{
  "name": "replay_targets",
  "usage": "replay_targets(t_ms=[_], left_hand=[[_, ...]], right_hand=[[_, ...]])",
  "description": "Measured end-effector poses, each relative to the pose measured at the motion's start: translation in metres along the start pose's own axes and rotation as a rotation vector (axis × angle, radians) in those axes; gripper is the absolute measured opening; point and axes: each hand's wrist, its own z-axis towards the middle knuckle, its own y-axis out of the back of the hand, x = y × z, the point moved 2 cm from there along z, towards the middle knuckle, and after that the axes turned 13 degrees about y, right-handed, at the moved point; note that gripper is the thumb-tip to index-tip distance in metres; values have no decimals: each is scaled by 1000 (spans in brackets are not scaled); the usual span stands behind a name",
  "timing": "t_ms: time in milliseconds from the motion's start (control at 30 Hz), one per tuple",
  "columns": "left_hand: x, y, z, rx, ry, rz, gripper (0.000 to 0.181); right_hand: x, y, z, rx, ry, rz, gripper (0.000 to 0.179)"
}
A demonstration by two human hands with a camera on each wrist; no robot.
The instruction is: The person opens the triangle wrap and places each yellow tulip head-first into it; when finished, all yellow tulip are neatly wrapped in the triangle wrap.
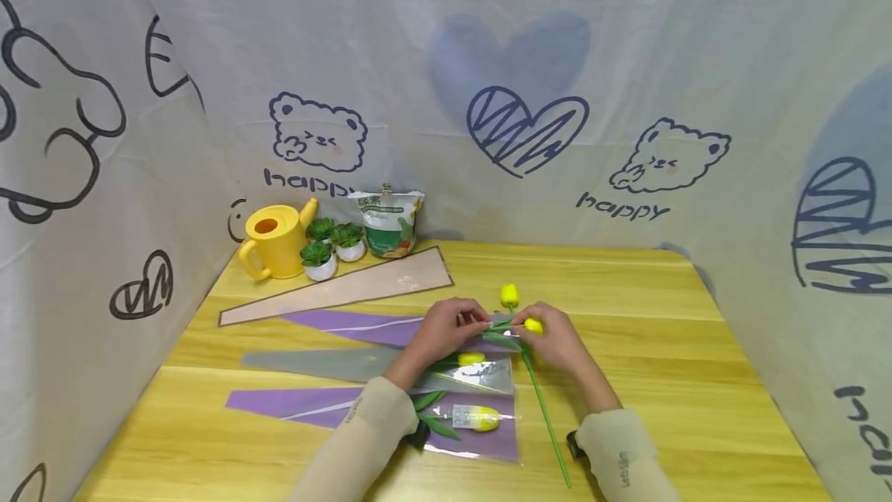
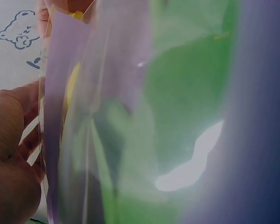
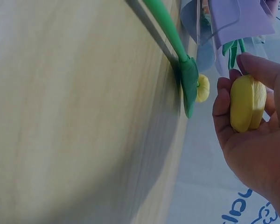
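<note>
My right hand [image 1: 557, 339] pinches a yellow tulip [image 3: 241, 103] just under its bloom, which lies against the palm in the right wrist view. The tulip's stem points toward the mouth of a purple and clear flower sleeve [image 1: 369, 327]. At that mouth, my left hand [image 1: 453, 324] holds the sleeve's film between thumb and fingers. Purple and clear film with green leaves fills much of the left wrist view, beside the left hand [image 2: 11, 154]. Another yellow tulip [image 1: 510, 295] lies on the table, its green stem running between the forearms toward me.
Nearer me lie a grey sleeve [image 1: 313, 362] and a purple sleeve [image 1: 293, 404], each with a yellow tulip inside. A beige tapered sleeve [image 1: 362, 285] lies behind. At the back left stand a yellow watering can [image 1: 279, 254], small potted succulents [image 1: 319, 260] and a clipped bag [image 1: 390, 227].
</note>
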Motion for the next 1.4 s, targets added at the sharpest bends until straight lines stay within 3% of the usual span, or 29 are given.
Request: replay_targets(t_ms=[467,867,1400], left_hand=[[1,-4,1,32,0,19,6],[3,-6,1,28,-11,29,4],[5,-5,-1,24,-1,14,6]], right_hand=[[-16,5,-7,76,6,-16,21],[-36,25,-22,72,-57,70,31],[-42,25,-26,98,-75,118,29]])
